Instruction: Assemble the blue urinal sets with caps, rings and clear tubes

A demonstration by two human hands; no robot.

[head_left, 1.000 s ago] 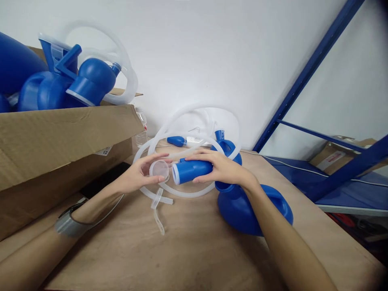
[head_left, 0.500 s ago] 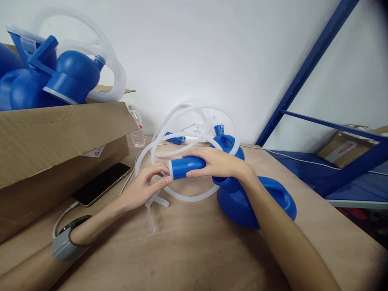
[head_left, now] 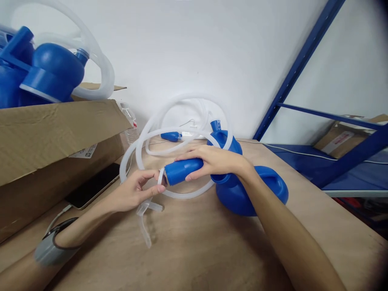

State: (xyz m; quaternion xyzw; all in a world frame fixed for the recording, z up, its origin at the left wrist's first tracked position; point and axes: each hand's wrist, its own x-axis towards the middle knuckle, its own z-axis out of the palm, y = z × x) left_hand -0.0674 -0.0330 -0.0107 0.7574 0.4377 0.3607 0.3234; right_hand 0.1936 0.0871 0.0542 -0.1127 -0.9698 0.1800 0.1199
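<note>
My right hand (head_left: 209, 161) is wrapped round a blue cylinder (head_left: 182, 170) that lies sideways above the table. Between the thumb and fingers of my left hand (head_left: 136, 188) is a white ring (head_left: 161, 178), a little apart from the cylinder's left end. Under my right forearm a blue jug (head_left: 236, 198) rests on its side, partly hidden. A coil of clear hose (head_left: 189, 195) loops behind both hands, and a clear flat strip (head_left: 144, 228) hangs below my left hand.
A cardboard box (head_left: 60, 129) full of blue containers and hose stands at the left. Beside it are a phone (head_left: 92, 186) and a plastic bottle (head_left: 131, 125). At the back is a small blue part (head_left: 171, 136). A blue shelf frame (head_left: 298, 68) rises at the right.
The white ring has come away from the cylinder's end and moved left with my left hand. The cylinder has tilted slightly. The whole view has shifted a little.
</note>
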